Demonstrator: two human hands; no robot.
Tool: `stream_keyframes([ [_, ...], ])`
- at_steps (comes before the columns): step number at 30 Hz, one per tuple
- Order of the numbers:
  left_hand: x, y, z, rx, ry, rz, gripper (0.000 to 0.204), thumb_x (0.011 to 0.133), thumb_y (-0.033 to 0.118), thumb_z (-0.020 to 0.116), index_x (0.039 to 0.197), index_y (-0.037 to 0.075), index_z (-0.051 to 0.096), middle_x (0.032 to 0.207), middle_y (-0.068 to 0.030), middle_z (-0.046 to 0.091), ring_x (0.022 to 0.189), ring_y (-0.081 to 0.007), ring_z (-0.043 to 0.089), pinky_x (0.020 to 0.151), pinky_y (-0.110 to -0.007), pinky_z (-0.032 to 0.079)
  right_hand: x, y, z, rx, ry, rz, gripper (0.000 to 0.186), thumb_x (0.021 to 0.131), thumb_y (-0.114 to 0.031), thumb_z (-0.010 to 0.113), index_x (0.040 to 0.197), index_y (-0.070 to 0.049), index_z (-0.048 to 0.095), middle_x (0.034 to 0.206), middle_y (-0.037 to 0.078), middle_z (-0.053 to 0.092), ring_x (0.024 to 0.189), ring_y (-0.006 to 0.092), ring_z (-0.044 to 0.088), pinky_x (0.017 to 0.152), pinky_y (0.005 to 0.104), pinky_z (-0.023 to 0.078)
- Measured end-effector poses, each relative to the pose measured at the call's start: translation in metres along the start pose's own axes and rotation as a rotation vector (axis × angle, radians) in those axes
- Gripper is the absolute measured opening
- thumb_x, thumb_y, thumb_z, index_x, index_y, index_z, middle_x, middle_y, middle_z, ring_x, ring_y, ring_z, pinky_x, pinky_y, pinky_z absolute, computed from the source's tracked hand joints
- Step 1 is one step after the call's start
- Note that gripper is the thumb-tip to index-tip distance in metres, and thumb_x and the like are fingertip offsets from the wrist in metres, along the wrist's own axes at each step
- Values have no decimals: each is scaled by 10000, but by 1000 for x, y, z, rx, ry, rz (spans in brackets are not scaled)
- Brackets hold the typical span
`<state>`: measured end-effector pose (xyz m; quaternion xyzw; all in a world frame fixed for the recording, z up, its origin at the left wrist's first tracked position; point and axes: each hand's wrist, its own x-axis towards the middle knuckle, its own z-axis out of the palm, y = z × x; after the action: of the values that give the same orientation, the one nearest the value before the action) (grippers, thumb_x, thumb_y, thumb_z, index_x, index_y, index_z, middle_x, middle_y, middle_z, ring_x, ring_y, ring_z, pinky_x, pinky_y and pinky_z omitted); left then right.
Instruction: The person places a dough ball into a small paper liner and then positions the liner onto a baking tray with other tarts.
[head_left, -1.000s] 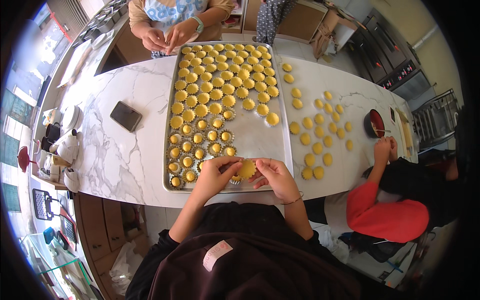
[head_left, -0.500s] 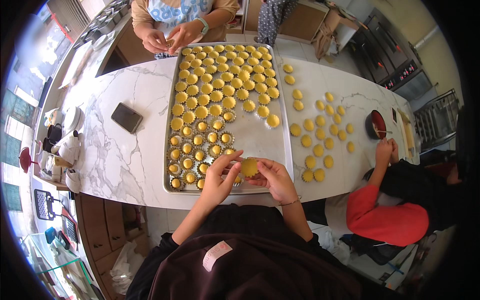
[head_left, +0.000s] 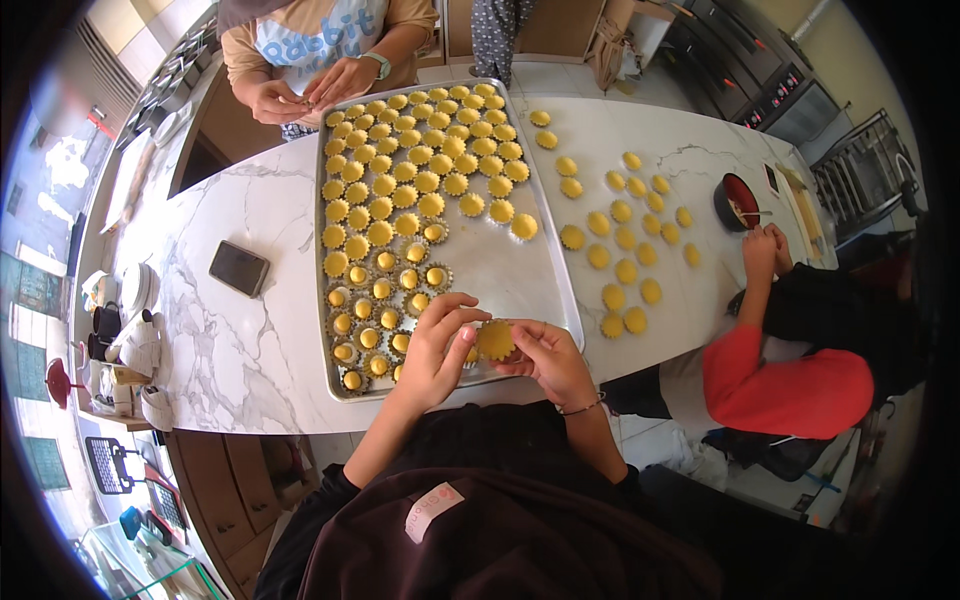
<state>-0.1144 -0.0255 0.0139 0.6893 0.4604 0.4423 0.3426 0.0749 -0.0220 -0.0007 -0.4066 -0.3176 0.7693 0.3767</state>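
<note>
While the right hand [head_left: 555, 362] pinches a fluted yellow shell [head_left: 496, 341] above the near end of the tray [head_left: 505, 262], the left hand [head_left: 438, 352], fingers parted, hovers alongside, contact unclear: shaping, apparently, calling next for gentle, even pressure.

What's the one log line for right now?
right hand: holds yellow fluted shell | left hand: beside it, contact unclear | metal tray: shells far, yellow balls nearer | table: yellow rounds right of tray
</note>
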Motion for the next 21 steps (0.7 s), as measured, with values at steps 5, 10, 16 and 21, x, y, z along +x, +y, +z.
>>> stream_keyframes([
  [5,-1,-3,-3,59,-32,68,271,904,229,496,1043,33,621,1130,-166,518,990,-310,531,857,-378,431,-8,-6,3,21,47,-12,299,950,-179,521,1136,51,558,975,113,631,811,201,661,728,296,576],
  [10,-2,0,-1,82,20,119,312,882,265,502,1081,59,626,1143,-160,510,1018,-316,509,885,-412,405,-9,-9,5,8,43,-8,303,950,-181,521,1140,52,556,966,110,631,805,201,662,727,295,576],
  [16,-6,-4,-5,299,2,205,387,867,310,513,1160,80,619,1244,-166,479,1053,-326,485,916,-417,374,-6,-10,2,7,22,-23,313,952,-186,520,1149,55,550,960,109,630,803,201,661,725,295,576],
  [21,-11,-4,0,279,91,202,429,858,364,517,1175,94,621,1296,-159,465,1087,-329,468,934,-429,343,-6,-12,3,11,16,-31,320,950,-192,524,1153,56,547,963,109,629,807,202,661,723,294,577],
])
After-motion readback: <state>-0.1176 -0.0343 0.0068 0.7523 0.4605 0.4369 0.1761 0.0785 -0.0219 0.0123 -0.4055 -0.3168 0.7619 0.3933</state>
